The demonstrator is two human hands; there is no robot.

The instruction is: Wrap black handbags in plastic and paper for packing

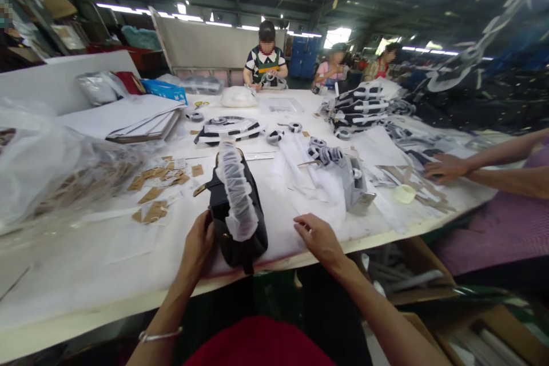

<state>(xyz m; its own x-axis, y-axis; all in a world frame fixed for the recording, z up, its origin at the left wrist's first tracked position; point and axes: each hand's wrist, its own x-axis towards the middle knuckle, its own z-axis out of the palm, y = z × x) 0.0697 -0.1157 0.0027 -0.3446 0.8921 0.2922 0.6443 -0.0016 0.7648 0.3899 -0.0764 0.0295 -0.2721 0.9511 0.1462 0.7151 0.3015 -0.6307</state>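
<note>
In front of me on the table lies a black bag (pixel 255 206). A strip of crinkled, translucent white wrapping (pixel 235 194) runs lengthwise along its top. My left hand (pixel 199 243) is closed against the bag's left side, with the fingertips partly hidden behind it. To the right of the bag, my right hand (pixel 319 237) is just above the white tabletop near its front edge. Its fingers are slightly bent and apart, and nothing is in them. Brown paper tags (pixel 154 211) are scattered left of the bag.
Tape rolls (pixel 328 154) sit beside a grey dispenser (pixel 355 183). Wrapped black pieces (pixel 360 106) are stacked at the back right. Clear plastic (pixel 51 166) covers the left side. A co-worker's hand (pixel 448 167) reaches in from the right; another person (pixel 266 60) works across the table.
</note>
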